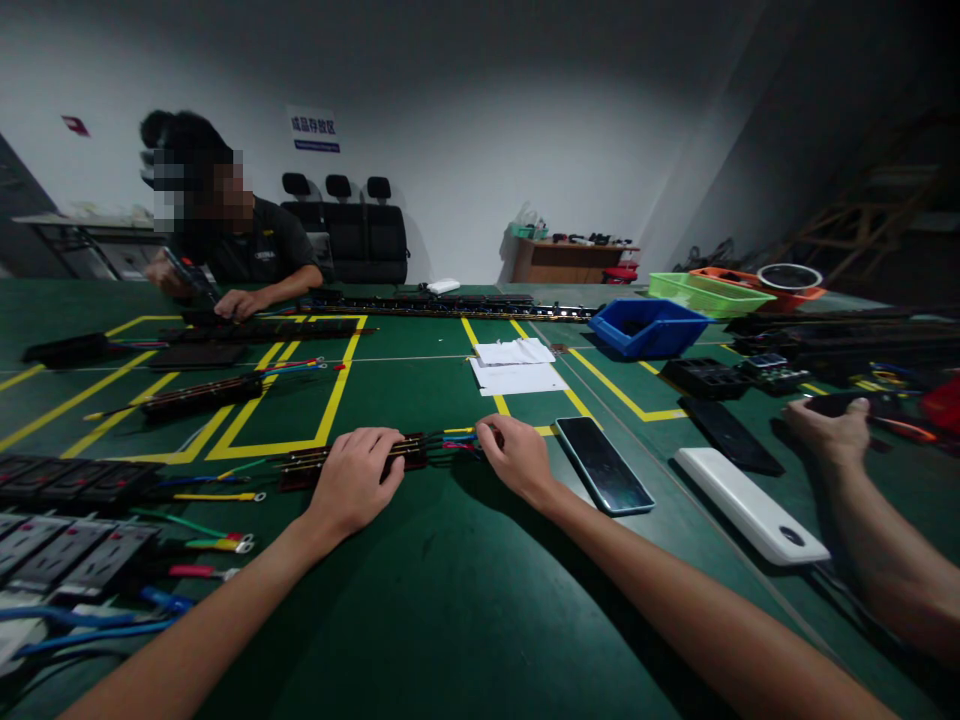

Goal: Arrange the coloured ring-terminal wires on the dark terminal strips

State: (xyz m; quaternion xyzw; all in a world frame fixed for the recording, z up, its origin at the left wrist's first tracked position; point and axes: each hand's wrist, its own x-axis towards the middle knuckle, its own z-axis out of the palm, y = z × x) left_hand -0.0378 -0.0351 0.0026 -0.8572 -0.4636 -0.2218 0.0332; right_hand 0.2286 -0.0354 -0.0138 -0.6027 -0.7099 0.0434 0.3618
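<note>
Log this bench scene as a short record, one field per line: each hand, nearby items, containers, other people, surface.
Left hand: the left hand lies over a dark strip
Right hand: the right hand has its fingers at the colored wires from the strip's right end
Nearby items: phone, right of the right hand; white oblong device, farther right; white papers, beyond
Containers: blue bin, green basket
Other people: one person across the table; another's hand at right
Surface: green table, yellow markings

Dim room, right side in shadow; pale wall (pixel 465 130) with sign (pixel 314 128), black seats (pixel 386 238), brown desk (pixel 559 265).
</note>
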